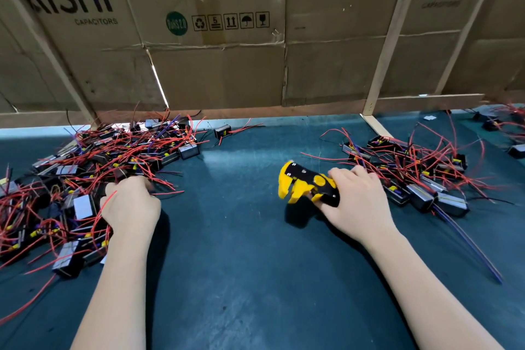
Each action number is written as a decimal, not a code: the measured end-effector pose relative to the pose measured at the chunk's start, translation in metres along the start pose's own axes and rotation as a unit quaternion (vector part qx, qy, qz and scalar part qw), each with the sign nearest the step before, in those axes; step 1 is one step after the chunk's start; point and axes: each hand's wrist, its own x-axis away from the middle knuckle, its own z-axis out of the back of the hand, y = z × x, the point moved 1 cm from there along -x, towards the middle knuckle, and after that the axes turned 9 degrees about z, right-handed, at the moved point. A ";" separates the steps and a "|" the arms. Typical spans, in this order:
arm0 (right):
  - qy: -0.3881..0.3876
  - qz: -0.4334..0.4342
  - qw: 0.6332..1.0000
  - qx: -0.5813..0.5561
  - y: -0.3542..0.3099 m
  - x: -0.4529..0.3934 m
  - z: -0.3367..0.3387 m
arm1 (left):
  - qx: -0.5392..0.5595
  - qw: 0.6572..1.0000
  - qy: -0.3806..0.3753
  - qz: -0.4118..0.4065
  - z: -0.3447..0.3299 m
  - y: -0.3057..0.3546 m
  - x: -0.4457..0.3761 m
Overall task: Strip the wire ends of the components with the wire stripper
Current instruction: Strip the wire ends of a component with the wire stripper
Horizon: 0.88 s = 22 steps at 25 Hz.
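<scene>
The right hand (359, 202) grips the wire stripper (309, 186), fingers curled over its rear half so the handles are covered; only the head shows. That head is black with yellow jaw pieces and a round yellow button on top, plus a few small silvery rivets. It points left and sits low over the dark green table (241, 264), casting a shadow just beneath; whether it touches the surface cannot be told. The jaws stand a little apart, with nothing between them.

The left hand (130, 207) reaches into the left pile of components (85, 179) at its near edge. Its fingers are curled down among the wires and hidden from above, so whether they have hold of a component cannot be told. One red wire crosses the back of the hand.

The components are small black blocks, some with pale or metallic faces and yellow fittings, each trailing thin red wires, with a few purple and black ones. They are too tangled to tell which wire ends are bare. A second heap, the right pile of components (412, 176), lies just beyond the right hand. A single component (223, 131) lies apart near the back.

Neither pile sits in a container; both lie loose on the table. Behind them stands a cardboard wall (216, 71) printed "AiSHi CAPACITORS", braced by wooden slats (382, 65).
</scene>
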 end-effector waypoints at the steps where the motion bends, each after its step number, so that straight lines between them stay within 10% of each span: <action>1: 0.008 -0.032 0.999 0.011 0.003 0.001 0.001 | 0.028 1.000 0.000 0.006 0.001 0.000 0.000; 6: 0.026 -0.097 0.995 0.021 0.006 0.003 0.001 | 0.143 0.986 0.083 -0.016 0.009 0.005 0.008; 10: 0.157 -0.121 0.971 -0.133 -0.003 0.000 0.010 | 0.333 0.901 0.161 -0.227 0.022 0.028 0.029; 15: 0.183 -0.134 0.968 -0.103 0.003 0.001 0.014 | 0.479 0.823 -0.137 -0.274 0.002 0.077 0.086; 22: 0.125 -0.142 0.981 -0.038 0.003 0.001 0.006 | 0.470 0.768 -0.317 -0.297 -0.015 0.086 0.109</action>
